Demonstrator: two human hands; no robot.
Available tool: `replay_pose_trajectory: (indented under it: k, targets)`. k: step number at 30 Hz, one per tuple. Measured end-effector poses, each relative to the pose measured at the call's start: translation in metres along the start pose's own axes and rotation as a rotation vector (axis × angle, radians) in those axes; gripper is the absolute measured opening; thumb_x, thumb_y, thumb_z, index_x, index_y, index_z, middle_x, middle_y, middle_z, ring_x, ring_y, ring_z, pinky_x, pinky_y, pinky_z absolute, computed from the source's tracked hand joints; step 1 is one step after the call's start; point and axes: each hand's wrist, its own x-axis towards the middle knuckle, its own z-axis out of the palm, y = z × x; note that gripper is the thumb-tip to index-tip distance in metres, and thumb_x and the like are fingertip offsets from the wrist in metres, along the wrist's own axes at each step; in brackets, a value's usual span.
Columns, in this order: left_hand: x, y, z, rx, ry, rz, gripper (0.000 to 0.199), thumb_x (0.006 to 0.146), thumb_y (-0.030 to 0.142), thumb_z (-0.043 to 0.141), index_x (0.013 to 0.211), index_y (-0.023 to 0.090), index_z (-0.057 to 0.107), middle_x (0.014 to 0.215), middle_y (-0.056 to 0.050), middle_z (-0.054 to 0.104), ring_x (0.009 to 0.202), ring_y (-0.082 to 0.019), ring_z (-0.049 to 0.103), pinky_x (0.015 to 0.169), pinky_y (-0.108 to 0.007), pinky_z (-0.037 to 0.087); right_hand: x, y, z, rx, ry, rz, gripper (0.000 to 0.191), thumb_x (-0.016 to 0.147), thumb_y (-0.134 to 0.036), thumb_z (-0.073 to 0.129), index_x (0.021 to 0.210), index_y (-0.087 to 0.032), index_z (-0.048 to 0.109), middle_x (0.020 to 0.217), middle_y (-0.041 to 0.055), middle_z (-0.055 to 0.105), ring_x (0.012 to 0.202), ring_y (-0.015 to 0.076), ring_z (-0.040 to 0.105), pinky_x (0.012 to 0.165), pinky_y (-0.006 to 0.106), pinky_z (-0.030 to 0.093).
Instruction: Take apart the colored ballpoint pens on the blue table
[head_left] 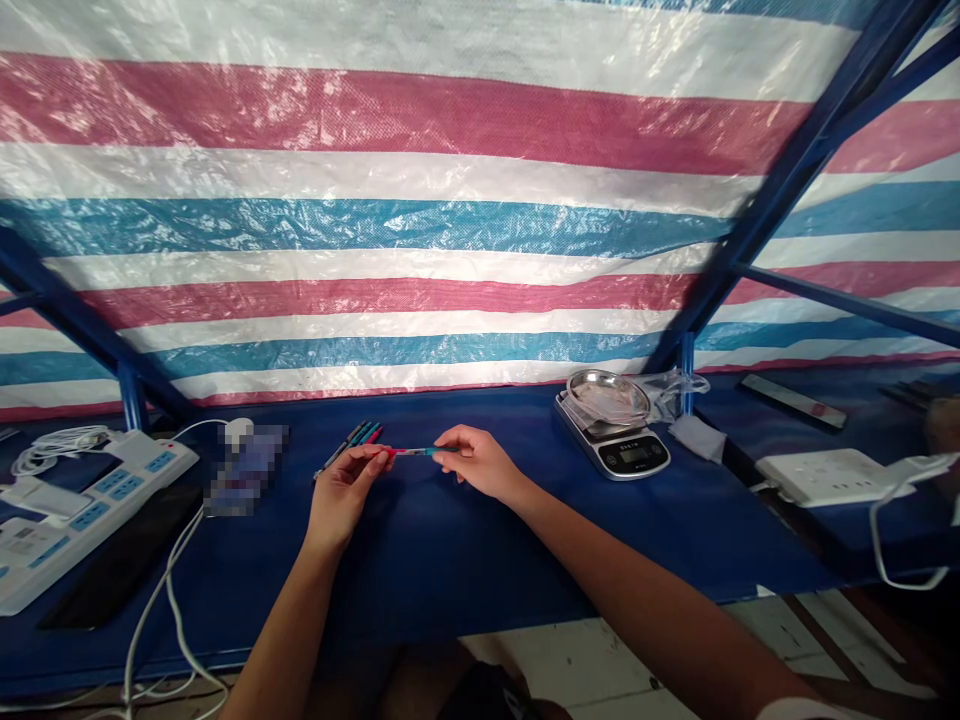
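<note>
A slim pen point(410, 452), red at its left end and teal at its right, is held level above the blue table point(450, 560). My left hand point(346, 488) pinches the red end between thumb and fingers. At the teal end, my right hand point(478, 462) has its thumb and fingertips closed on the pen. Several pens point(360, 435) in dark, teal and red lie on the table just behind my left hand.
Right of centre stands a digital scale point(634, 455) with a metal bowl point(607, 397) and clear plastic. White power strips point(101, 505) and cables are at left, beside a black flat object point(120, 565). Another white power strip point(829, 476) sits at right. Blue frame bars point(780, 190) slope behind.
</note>
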Motion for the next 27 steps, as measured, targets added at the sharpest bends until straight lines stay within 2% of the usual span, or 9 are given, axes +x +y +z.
replay_pose_trajectory:
  k: [3,6,8,11,13,16,18,23,27]
  targets:
    - [0.0007,-0.0008,0.0,-0.015,0.006,-0.006,0.045,0.08,0.05,0.093,0.109,0.018,0.08,0.111,-0.011,0.081,0.101,-0.029,0.078,0.107,-0.053,0.06,0.0014,0.0018,-0.0005,0.039,-0.002,-0.006,0.051,0.077,-0.031,0.092,0.123,-0.022,0.07,0.119,0.009,0.077,0.089,0.0203,0.076,0.06,0.026,0.062]
    - [0.0009,-0.0021,-0.0006,-0.025,-0.007,-0.011,0.044,0.081,0.049,0.093,0.109,0.018,0.079,0.111,-0.011,0.081,0.103,-0.028,0.078,0.108,-0.051,0.059,0.0027,0.0016,-0.001,0.086,-0.038,0.041,0.034,0.093,-0.045,0.079,0.113,-0.019,0.071,0.1,0.0091,0.079,0.075,0.0178,0.075,0.056,0.025,0.057]
    - [0.0011,-0.0026,-0.0012,-0.02,-0.013,-0.011,0.044,0.081,0.049,0.092,0.109,0.018,0.08,0.112,-0.011,0.081,0.103,-0.028,0.078,0.108,-0.051,0.059,0.0028,0.0002,-0.0015,0.082,-0.049,0.052,0.034,0.102,-0.051,0.067,0.102,-0.017,0.071,0.085,0.0078,0.078,0.068,0.0157,0.072,0.054,0.024,0.054]
    - [0.0011,-0.0024,-0.0017,-0.013,-0.016,-0.012,0.044,0.081,0.05,0.092,0.109,0.018,0.08,0.113,-0.011,0.081,0.104,-0.029,0.078,0.109,-0.052,0.059,0.0014,-0.0007,-0.0023,0.059,-0.046,0.042,0.031,0.102,-0.049,0.068,0.1,-0.017,0.072,0.08,0.0058,0.075,0.064,0.0141,0.068,0.054,0.024,0.052]
    - [0.001,-0.0018,-0.0016,-0.015,-0.019,-0.014,0.044,0.081,0.05,0.093,0.11,0.019,0.079,0.114,-0.011,0.081,0.106,-0.029,0.078,0.11,-0.053,0.058,0.0002,0.0004,-0.0024,0.053,-0.031,0.013,0.027,0.095,-0.042,0.078,0.108,-0.019,0.072,0.094,0.0072,0.076,0.076,0.016,0.072,0.057,0.024,0.055]
    - [0.0006,-0.0011,-0.0011,-0.006,-0.032,-0.009,0.044,0.08,0.05,0.093,0.109,0.019,0.079,0.114,-0.011,0.081,0.108,-0.03,0.078,0.112,-0.054,0.057,-0.001,0.0027,-0.0014,0.054,-0.003,-0.033,0.059,0.08,-0.029,0.091,0.132,-0.027,0.065,0.132,0.0091,0.07,0.1,0.0192,0.075,0.069,0.026,0.062]
    - [0.0004,-0.0012,-0.0011,0.002,-0.05,-0.008,0.044,0.08,0.05,0.093,0.108,0.019,0.079,0.114,-0.011,0.081,0.109,-0.031,0.078,0.112,-0.053,0.057,-0.0011,0.0026,0.0,0.083,-0.011,-0.018,0.068,0.081,-0.031,0.09,0.141,-0.028,0.059,0.135,0.0098,0.068,0.096,0.0188,0.076,0.069,0.028,0.064]
    - [0.0002,-0.0011,-0.0021,0.016,-0.056,-0.01,0.045,0.081,0.05,0.092,0.11,0.019,0.078,0.113,-0.012,0.081,0.107,-0.03,0.078,0.11,-0.053,0.058,-0.0001,-0.0025,0.0015,0.106,-0.053,0.053,0.034,0.098,-0.048,0.073,0.11,-0.017,0.07,0.093,0.0091,0.078,0.066,0.0155,0.072,0.051,0.024,0.053]
    - [0.0002,0.0015,-0.0021,0.0,-0.006,-0.001,0.045,0.081,0.05,0.092,0.108,0.018,0.077,0.109,-0.011,0.081,0.104,-0.029,0.079,0.105,-0.051,0.061,0.0044,0.0001,-0.0036,0.092,0.085,0.022,0.031,0.093,-0.045,0.079,0.108,-0.019,0.071,0.097,0.0092,0.079,0.07,0.0158,0.072,0.053,0.024,0.053]
